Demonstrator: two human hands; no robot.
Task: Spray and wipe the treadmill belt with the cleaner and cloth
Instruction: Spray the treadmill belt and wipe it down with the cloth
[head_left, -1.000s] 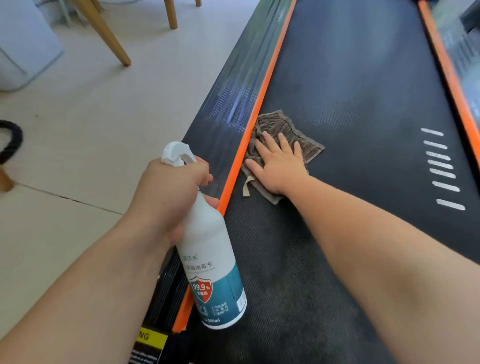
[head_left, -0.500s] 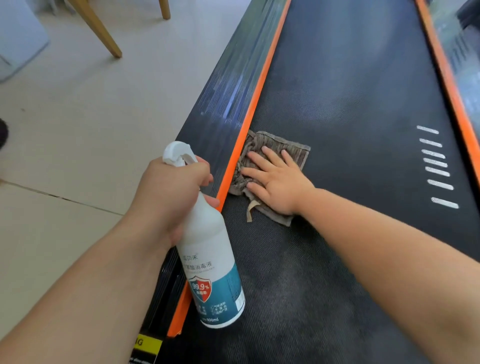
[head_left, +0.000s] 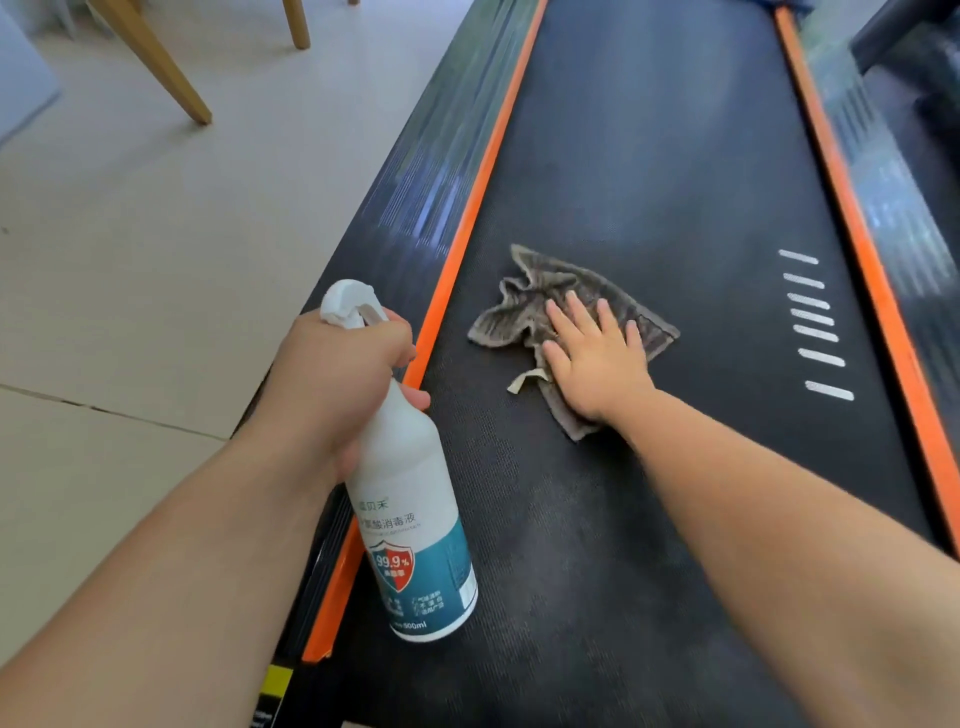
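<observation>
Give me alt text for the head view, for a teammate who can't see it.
A right hand presses a grey-brown cloth flat on the black treadmill belt, while the left hand grips a white spray bottle near the orange side strip.

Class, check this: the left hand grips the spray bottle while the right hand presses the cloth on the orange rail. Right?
Wrong place: the head view shows the right hand pressing the cloth on the black belt, apart from the orange rail. The left hand does grip the spray bottle.
</observation>
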